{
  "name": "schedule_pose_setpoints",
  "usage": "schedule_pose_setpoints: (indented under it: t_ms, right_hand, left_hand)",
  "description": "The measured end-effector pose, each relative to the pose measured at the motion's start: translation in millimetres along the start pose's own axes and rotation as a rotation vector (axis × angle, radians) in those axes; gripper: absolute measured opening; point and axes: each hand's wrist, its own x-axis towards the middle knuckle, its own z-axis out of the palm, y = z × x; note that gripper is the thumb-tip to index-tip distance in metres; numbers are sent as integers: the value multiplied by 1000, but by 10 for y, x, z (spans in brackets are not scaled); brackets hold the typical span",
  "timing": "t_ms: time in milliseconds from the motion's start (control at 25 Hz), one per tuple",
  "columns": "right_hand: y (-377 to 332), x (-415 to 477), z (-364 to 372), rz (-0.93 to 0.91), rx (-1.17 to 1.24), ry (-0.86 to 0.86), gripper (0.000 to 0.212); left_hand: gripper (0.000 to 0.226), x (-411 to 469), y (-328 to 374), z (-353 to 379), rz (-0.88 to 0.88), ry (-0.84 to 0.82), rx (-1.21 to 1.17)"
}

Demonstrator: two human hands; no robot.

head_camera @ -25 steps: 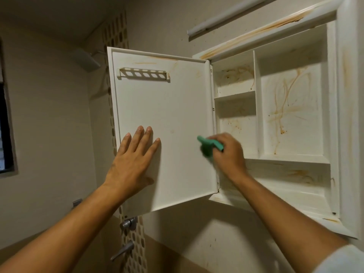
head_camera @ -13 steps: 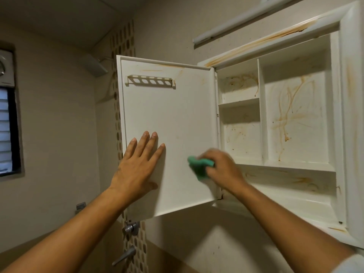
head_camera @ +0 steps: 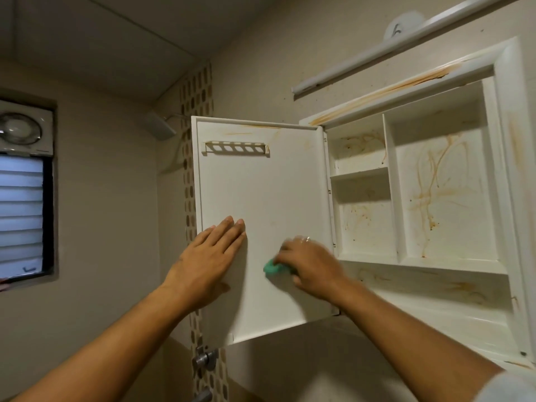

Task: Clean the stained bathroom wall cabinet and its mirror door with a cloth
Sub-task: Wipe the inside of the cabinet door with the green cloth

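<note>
- Door [head_camera: 269, 192] stands open, inner face out; left hand [head_camera: 204, 264] lies flat on it, fingers straight, bracing.
- Right hand [head_camera: 311, 266] grips green cloth [head_camera: 272, 268], pressed low on door near the hinge side.
- Best: brace opposite the wipe, use firm overlapping strokes, work up to the orange streaks [head_camera: 240, 134] at the top edge.
- Cabinet [head_camera: 513, 169] shelves heavily stained, not yet wiped.

Exhaust fan [head_camera: 20, 130], louvred window [head_camera: 21, 216], tube light [head_camera: 406, 44], perhaps a shower head [head_camera: 161, 127]

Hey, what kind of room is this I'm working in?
Most likely a home bathroom: a shower head is mounted near the tiled corner, an open wall cabinet with stained shelves hangs beside it, and an exhaust fan sits above a louvred window.
</note>
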Motion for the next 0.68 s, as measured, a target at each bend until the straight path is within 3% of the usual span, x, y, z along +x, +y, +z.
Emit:
schedule_pose_setpoints:
  t_ms: [120,160,320,440,560,680]
  right_hand:
    - [366,567,-479,260,-20,405,26]
    - [473,668,-541,314,-9,466,28]
    - [425,327,-27,590,11,348,47]
    - [145,-343,364,720,96,226,39]
    - [275,-266,33,847,257,33,21]
    - [551,440,-637,858,312,232,10]
  left_hand:
    - [119,-15,-10,5,-4,8,-10]
    - [118,-19,-8,13,6,6,-11]
    - [112,27,-54,-131,31,3,29]
    - [101,214,-85,-318,41,65,30]
    - [103,619,-75,-541,24,105,29]
    - [114,955,-45,-601,-25,89,55]
